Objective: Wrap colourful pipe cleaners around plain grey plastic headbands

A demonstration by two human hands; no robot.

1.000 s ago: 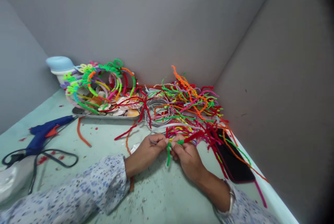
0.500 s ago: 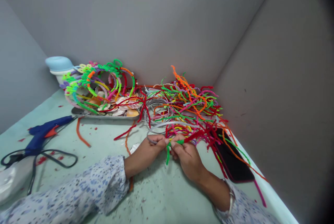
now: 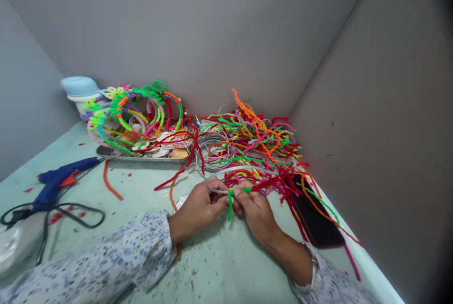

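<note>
Between my hands is a thin grey headband point(image 3: 244, 168), its arc pointing away from me. Red pipe cleaner point(image 3: 266, 183) covers part of its right side, and a green pipe cleaner point(image 3: 230, 208) is wound beside the red, its loose end hanging down. My left hand point(image 3: 201, 207) is closed on the bare grey end, with the fingers behind the band and the thumb below it. With thumb and fingers, my right hand point(image 3: 257, 213) pinches the green-wrapped stretch. Some of its fingertips are hidden behind the band.
Behind my hands lie a heap of coloured pipe cleaners point(image 3: 262, 136) and a grey wire coil point(image 3: 214, 150). A metal tray point(image 3: 141, 157) holds shells, with finished headbands point(image 3: 120, 110) over it. A blue glue gun point(image 3: 58, 179) lies left, a phone point(image 3: 318, 216) right, a blue-lidded container point(image 3: 81, 88) at back left.
My left thumb has come off the green winding and dropped lower. The headband has shifted slightly right, and the green loose end now shows fully between my hands.
</note>
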